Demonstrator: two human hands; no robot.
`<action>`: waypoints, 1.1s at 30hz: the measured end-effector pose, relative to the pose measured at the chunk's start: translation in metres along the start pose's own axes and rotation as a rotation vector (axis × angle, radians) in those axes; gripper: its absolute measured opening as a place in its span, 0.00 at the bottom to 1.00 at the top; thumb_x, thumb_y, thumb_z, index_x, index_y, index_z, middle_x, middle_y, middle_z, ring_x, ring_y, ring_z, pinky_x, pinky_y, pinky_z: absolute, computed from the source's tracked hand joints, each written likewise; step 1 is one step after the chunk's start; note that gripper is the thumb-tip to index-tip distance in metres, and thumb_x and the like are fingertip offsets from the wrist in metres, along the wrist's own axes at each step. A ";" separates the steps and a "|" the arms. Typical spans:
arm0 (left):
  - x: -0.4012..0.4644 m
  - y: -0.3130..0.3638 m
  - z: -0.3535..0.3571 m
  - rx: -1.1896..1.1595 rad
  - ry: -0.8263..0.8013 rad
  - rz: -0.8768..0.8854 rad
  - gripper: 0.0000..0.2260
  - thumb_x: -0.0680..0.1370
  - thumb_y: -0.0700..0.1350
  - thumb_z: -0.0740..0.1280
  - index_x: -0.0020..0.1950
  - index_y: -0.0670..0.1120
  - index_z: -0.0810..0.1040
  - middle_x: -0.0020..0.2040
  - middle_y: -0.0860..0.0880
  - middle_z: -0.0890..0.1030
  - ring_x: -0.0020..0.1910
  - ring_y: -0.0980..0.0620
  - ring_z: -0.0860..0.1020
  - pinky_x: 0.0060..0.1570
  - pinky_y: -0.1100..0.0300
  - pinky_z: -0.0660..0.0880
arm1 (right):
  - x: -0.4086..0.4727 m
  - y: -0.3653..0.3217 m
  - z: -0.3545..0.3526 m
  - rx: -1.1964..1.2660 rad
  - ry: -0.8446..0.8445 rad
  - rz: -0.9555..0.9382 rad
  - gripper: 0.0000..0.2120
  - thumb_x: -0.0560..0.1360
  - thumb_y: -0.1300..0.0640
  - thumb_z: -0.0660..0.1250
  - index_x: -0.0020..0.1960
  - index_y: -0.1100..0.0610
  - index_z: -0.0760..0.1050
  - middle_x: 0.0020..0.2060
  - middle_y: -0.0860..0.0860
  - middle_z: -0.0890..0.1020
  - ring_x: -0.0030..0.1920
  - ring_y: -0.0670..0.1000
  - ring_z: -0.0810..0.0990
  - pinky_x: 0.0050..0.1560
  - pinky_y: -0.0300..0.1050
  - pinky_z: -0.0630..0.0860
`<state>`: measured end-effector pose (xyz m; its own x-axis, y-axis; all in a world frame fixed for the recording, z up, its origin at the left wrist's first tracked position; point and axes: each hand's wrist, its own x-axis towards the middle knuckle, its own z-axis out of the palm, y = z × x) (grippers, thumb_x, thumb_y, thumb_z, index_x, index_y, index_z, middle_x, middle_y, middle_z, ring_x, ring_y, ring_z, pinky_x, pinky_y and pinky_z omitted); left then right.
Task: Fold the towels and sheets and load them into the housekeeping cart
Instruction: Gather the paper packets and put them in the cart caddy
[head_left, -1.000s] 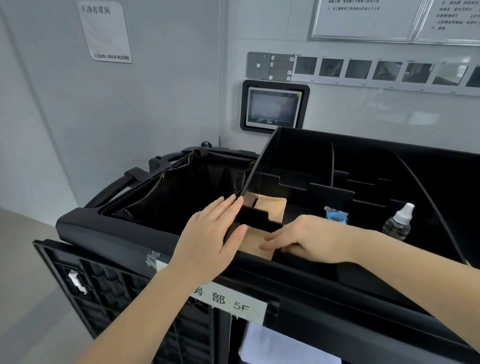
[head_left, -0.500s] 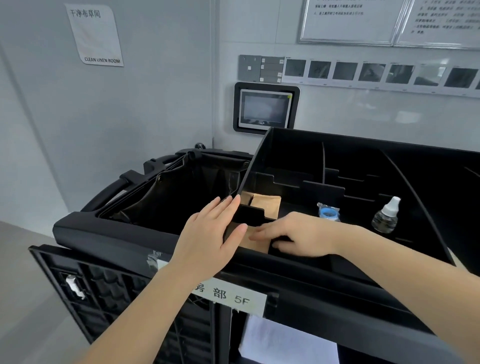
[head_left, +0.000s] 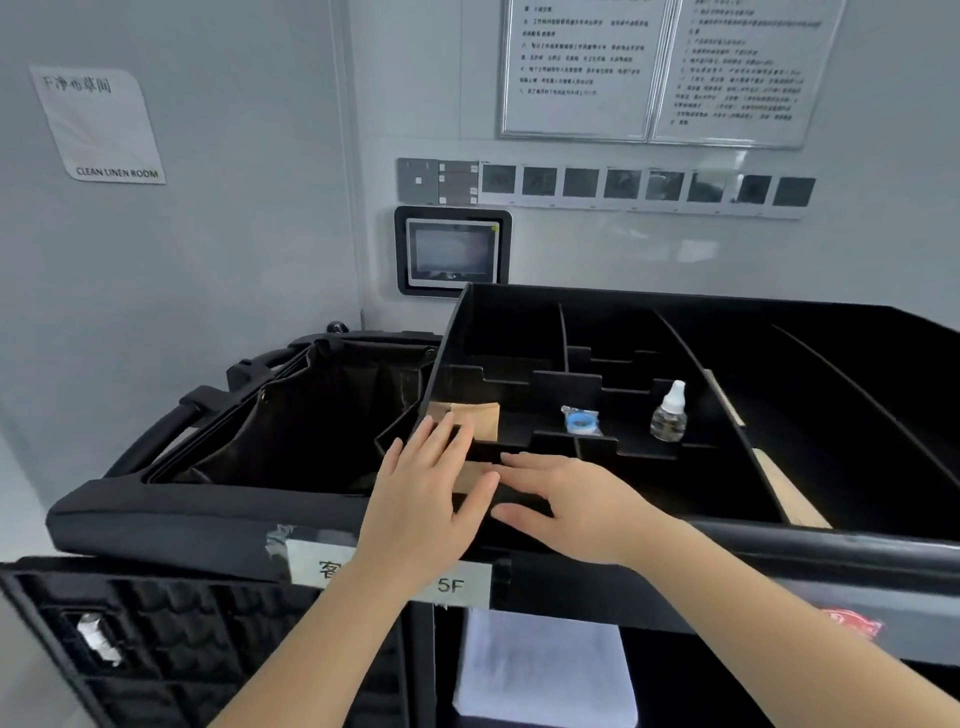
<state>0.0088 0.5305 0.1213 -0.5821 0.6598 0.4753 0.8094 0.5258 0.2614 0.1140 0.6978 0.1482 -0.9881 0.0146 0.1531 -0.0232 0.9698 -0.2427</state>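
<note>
The black housekeeping cart (head_left: 208, 519) stands in front of me against a grey wall. Its top tray (head_left: 675, 322) is split by dividers into several compartments. A folded white towel (head_left: 540, 670) lies on the shelf under the tray. My left hand (head_left: 426, 499) lies flat with straight fingers over the tray's front left corner, beside brown paper packets (head_left: 480, 418). My right hand (head_left: 571, 504) reaches over the tray's front rim with fingers stretched out towards the left hand, holding nothing.
A black linen bag (head_left: 311, 415) hangs open at the cart's left end. In the tray sit a small clear bottle (head_left: 669, 413) and a blue-capped packet (head_left: 582, 421). A wall screen (head_left: 452, 252) and notice boards (head_left: 649, 73) are behind. The cart door (head_left: 156, 649) hangs open at lower left.
My right hand has lifted out of the front left compartment to the tray's front rim, fingers now stretched out. The view has tilted upward; my left hand stays on the corner.
</note>
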 end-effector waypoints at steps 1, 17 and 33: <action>-0.005 0.004 0.001 0.007 -0.007 -0.005 0.31 0.79 0.64 0.46 0.79 0.52 0.52 0.79 0.53 0.52 0.78 0.54 0.46 0.75 0.54 0.43 | -0.006 -0.002 0.002 -0.027 0.028 -0.001 0.25 0.78 0.35 0.53 0.74 0.37 0.57 0.74 0.45 0.64 0.74 0.46 0.61 0.71 0.46 0.61; -0.177 0.104 0.000 0.146 -0.051 -0.293 0.29 0.81 0.63 0.46 0.79 0.54 0.47 0.80 0.52 0.48 0.78 0.52 0.42 0.76 0.49 0.42 | -0.172 -0.014 0.046 -0.043 0.125 0.117 0.32 0.76 0.32 0.44 0.77 0.42 0.53 0.77 0.45 0.56 0.77 0.47 0.45 0.76 0.56 0.40; -0.528 0.152 -0.050 0.229 -0.043 -1.011 0.29 0.80 0.62 0.48 0.79 0.53 0.48 0.80 0.50 0.51 0.78 0.49 0.48 0.76 0.50 0.46 | -0.312 -0.232 0.196 0.115 -0.151 -0.391 0.25 0.81 0.40 0.50 0.76 0.44 0.56 0.77 0.47 0.56 0.77 0.47 0.49 0.76 0.54 0.43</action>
<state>0.4434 0.2352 -0.0479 -0.9873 -0.1298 0.0915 -0.0896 0.9310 0.3538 0.3979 0.4208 -0.0315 -0.9126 -0.3923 0.1153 -0.4085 0.8617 -0.3010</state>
